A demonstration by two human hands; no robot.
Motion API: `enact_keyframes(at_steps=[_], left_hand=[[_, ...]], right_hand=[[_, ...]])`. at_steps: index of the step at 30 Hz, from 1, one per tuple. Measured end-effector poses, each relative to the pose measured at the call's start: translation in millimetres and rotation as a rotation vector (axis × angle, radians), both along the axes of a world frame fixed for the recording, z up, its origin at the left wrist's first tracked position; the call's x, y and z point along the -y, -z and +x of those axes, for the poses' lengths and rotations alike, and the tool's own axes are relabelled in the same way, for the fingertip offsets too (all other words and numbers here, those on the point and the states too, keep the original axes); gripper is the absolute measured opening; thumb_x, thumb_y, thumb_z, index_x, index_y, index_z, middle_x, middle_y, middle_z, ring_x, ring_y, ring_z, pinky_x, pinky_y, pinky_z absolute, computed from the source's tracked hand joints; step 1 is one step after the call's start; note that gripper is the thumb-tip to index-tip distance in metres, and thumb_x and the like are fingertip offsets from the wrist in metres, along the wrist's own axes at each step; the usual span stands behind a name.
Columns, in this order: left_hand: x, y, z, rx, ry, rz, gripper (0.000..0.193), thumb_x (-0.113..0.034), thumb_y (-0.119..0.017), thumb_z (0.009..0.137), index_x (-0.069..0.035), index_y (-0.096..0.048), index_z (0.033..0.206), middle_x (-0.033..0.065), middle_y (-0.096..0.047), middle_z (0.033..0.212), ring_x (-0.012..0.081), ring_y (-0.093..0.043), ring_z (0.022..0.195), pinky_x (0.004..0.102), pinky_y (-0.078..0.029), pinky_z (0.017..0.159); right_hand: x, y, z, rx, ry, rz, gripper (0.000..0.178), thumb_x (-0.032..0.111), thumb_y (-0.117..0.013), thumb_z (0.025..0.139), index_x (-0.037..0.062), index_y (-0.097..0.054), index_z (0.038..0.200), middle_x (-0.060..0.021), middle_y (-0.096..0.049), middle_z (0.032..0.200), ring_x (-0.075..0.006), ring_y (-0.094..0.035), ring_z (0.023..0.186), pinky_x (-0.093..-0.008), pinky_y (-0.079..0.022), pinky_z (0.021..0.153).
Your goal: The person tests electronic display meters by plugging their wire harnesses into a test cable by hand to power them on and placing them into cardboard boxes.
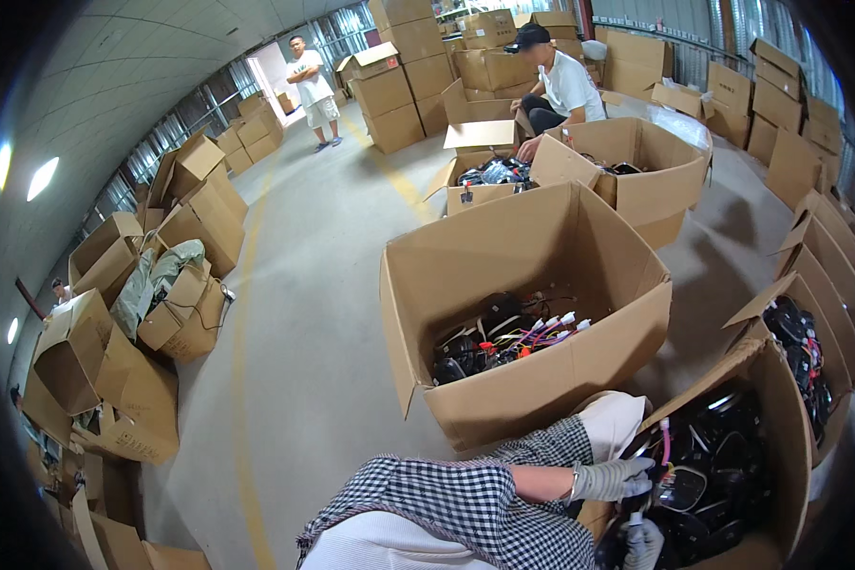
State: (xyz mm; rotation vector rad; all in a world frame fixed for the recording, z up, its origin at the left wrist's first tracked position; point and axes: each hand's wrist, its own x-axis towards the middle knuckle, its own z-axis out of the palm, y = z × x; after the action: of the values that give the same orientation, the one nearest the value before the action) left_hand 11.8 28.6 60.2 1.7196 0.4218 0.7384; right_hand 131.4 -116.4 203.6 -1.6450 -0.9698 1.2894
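1. The left hand (610,480), in a pale glove, has its grip bent closed on what looks like a black wired part (644,498); how firmly it pinches cannot be told
2. The right hand (643,545), gloved too, is just below it; its fingers curl beside a small white plug (636,520), but whether its grip has hold of that or anything else I cannot tell
3. The wired part is at the left side of the open cardboard box (790,456), beside a heap of black parts (717,475), with a pink lead (666,440) standing up near the left hand
4. Better to carry the weight by the hard body, since tugging on leads could loosen a plug
5. One hand should steady the part while the other teases any tangled lead free, slowly
6. The shiny faces look easy to scratch, so parts are best kept from scraping together
7. The second box (560,375), just ahead, holds similar parts; trailing leads could snag on its rim
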Motion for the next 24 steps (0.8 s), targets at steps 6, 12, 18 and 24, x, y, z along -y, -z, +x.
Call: enact_keyframes(at_steps=[6,12,18,24], left_hand=[[13.8,-21.1,17.1,0.419,0.488,-1.228,0.031,-0.027,-0.052,0.092,-0.006,-0.05,0.115,0.0048,-0.054,0.106,0.0106,-0.053,0.087,0.0248,-0.046,0.074],[24.2,-122.0,16.9,0.403,0.035,-0.611,0.043,-0.018,-0.046,0.095,-0.004,-0.035,0.135,0.0051,-0.047,0.125,0.0088,-0.048,0.106,0.0196,-0.041,0.089],[28.1,-147.3,29.1,0.194,-0.01,0.236,0.041,-0.018,-0.05,0.092,-0.005,-0.041,0.13,0.0134,-0.054,0.117,0.021,-0.049,0.112,0.0331,-0.039,0.093],[50.1,-67.4,11.6,-0.124,0.0,-0.173,0.043,-0.023,-0.052,0.09,-0.01,-0.045,0.13,0.0107,-0.055,0.119,0.0201,-0.055,0.104,0.0324,-0.036,0.099]], right_hand=[[5.9,88.1,14.1,0.664,-0.392,0.687,0.018,0.017,-0.059,0.083,0.0029,-0.06,0.095,-0.0138,-0.054,0.074,-0.0314,-0.051,0.068,-0.0382,-0.041,0.061],[-26.6,59.0,7.6,1.188,-0.07,0.417,0.013,0.016,-0.058,0.08,0.0037,-0.062,0.077,-0.0128,-0.061,0.079,-0.0308,-0.056,0.076,-0.0395,-0.046,0.065],[14.2,305.3,148.1,0.549,0.153,0.611,0.017,0.019,-0.054,0.086,0.0046,-0.062,0.091,-0.0086,-0.058,0.083,-0.0234,-0.055,0.079,-0.0336,-0.046,0.069],[-30.4,224.8,49.5,-0.301,0.147,0.437,0.015,0.02,-0.052,0.09,0.0082,-0.059,0.096,0.0006,-0.054,0.078,-0.0111,-0.052,0.074,-0.0272,-0.044,0.067]])
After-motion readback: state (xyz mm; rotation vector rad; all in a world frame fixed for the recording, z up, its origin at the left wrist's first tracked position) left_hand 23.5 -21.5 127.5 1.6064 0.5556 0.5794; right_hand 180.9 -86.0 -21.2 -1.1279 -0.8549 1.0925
